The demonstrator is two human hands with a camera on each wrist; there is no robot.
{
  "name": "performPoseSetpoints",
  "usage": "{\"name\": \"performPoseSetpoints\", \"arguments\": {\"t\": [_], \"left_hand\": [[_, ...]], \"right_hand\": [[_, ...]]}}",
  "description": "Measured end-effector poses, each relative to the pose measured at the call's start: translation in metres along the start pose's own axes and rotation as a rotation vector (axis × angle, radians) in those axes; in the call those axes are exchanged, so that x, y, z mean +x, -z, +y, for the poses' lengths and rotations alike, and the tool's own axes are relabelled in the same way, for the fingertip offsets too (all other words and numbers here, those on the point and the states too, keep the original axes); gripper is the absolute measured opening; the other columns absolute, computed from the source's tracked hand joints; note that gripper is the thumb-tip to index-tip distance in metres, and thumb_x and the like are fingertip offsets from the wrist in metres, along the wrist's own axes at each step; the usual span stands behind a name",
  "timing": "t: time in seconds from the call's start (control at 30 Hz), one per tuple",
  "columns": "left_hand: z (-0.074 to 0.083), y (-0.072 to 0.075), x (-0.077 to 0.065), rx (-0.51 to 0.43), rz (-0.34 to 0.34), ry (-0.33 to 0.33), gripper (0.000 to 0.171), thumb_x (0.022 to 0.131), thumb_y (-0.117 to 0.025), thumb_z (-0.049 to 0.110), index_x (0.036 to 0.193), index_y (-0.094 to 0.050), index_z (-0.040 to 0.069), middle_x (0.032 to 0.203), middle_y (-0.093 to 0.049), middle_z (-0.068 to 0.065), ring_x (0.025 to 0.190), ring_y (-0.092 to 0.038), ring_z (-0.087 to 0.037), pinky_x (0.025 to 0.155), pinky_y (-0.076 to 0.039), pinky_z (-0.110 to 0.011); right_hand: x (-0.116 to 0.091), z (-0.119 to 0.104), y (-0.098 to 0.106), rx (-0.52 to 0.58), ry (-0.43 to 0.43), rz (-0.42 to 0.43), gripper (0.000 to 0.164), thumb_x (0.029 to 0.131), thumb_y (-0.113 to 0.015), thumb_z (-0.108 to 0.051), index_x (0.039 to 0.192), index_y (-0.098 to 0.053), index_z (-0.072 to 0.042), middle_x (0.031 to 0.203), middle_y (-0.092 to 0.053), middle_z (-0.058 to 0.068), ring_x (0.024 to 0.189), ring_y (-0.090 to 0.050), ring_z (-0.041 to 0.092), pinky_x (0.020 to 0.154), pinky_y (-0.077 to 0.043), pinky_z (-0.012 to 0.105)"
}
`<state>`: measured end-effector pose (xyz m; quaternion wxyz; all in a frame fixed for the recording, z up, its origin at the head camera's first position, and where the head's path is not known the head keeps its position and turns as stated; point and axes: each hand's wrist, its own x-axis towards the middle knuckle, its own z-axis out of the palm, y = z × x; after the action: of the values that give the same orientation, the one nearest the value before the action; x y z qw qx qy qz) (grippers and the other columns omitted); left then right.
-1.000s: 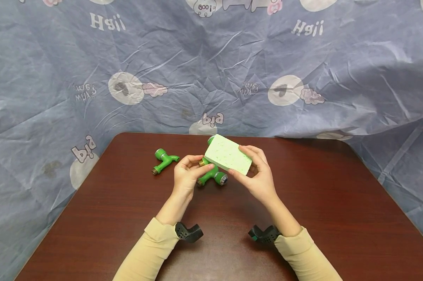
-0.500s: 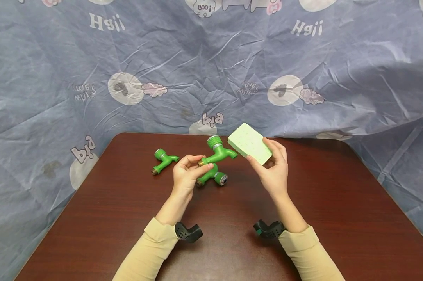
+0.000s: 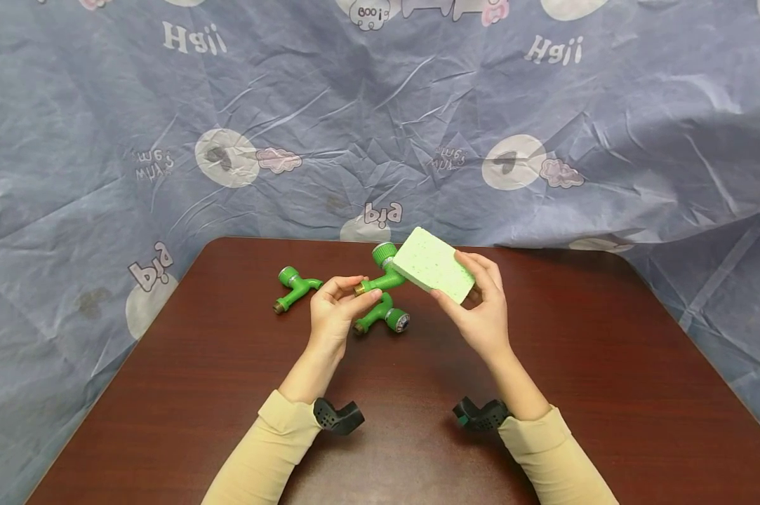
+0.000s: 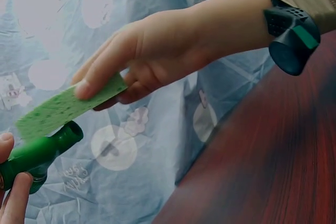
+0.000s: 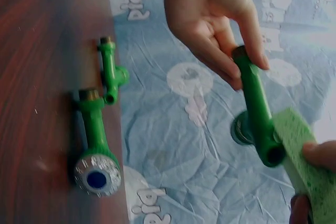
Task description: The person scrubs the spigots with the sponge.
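The held tap (image 3: 389,280) is positioned between the two hands, raised above the table (image 3: 575,365). Its threaded brass inlet is at the left hand (image 3: 330,319); its ribbed green knob is uppermost. The left hand pinches the inlet end between thumb and fingers. The spout end is directed toward the right hand (image 3: 485,315).

The right hand grips a light green sponge (image 3: 433,265) by its near edge, thumb on one side and fingers on the other. The opposite edge of the sponge overlaps the spout in the head view; whether the two surfaces touch cannot be confirmed.

A second tap (image 3: 375,320) lies on the table below the held unit, its metal-faced knob to the right. A third tap (image 3: 299,288) lies farther left, beyond the left hand. A printed grey-blue cloth (image 3: 367,105) hangs behind the table.
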<state>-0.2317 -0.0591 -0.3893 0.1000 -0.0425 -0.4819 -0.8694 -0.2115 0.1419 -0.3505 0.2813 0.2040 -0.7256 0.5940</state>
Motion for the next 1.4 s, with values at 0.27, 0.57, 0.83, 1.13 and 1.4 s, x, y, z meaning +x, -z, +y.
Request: {"name": "performPoseSetpoints", "arguments": {"t": [0.27,0.57,0.83,1.13,1.4], "left_hand": [[0.000,0.001,0.002,-0.025,0.012,0.008,0.032,0.070,-0.070,-0.018,0.094,-0.065,0.003,0.093,-0.065,-0.008,0.078,-0.067,-0.015,0.073,-0.057,-0.031],[-0.001,0.003,0.003,-0.075,0.009,-0.048,0.030,0.070,-0.073,-0.016,0.093,-0.067,0.002,0.092,-0.064,-0.010,0.076,-0.066,-0.017,0.076,-0.056,-0.038],[-0.001,0.004,0.005,-0.056,0.045,-0.080,0.032,0.068,-0.073,-0.017,0.097,-0.064,-0.006,0.091,-0.064,-0.013,0.075,-0.065,-0.016,0.074,-0.057,-0.038],[-0.003,0.005,0.004,0.093,0.007,-0.078,0.033,0.069,-0.072,-0.017,0.094,-0.070,0.005,0.095,-0.066,-0.008,0.077,-0.064,-0.015,0.068,-0.055,-0.023],[-0.007,0.005,0.003,0.236,-0.135,-0.110,0.036,0.064,-0.072,-0.020,0.098,-0.065,-0.011,0.089,-0.068,-0.005,0.071,-0.062,-0.011,0.058,-0.052,-0.019]], "right_hand": [[0.008,0.019,0.015,0.038,-0.067,0.116,0.062,0.070,-0.074,0.016,0.128,-0.052,0.008,0.126,-0.043,0.015,0.093,-0.053,0.014,0.067,-0.048,0.011],[0.009,0.006,0.015,-0.012,-0.120,0.011,0.060,0.072,-0.072,0.015,0.128,-0.050,0.011,0.126,-0.040,0.023,0.086,-0.053,0.015,0.066,-0.048,0.011],[0.012,-0.003,0.023,-0.148,-0.189,-0.084,0.059,0.073,-0.075,0.008,0.128,-0.051,0.010,0.126,-0.041,0.023,0.084,-0.052,0.014,0.065,-0.046,0.009],[0.017,0.004,0.033,-0.096,-0.230,0.016,0.058,0.074,-0.073,0.007,0.128,-0.051,0.008,0.124,-0.043,0.015,0.083,-0.053,0.010,0.068,-0.047,0.009],[0.017,0.024,0.034,0.069,-0.231,0.145,0.057,0.074,-0.074,0.008,0.128,-0.056,0.000,0.120,-0.047,0.001,0.088,-0.055,0.017,0.071,-0.051,0.014]]}}
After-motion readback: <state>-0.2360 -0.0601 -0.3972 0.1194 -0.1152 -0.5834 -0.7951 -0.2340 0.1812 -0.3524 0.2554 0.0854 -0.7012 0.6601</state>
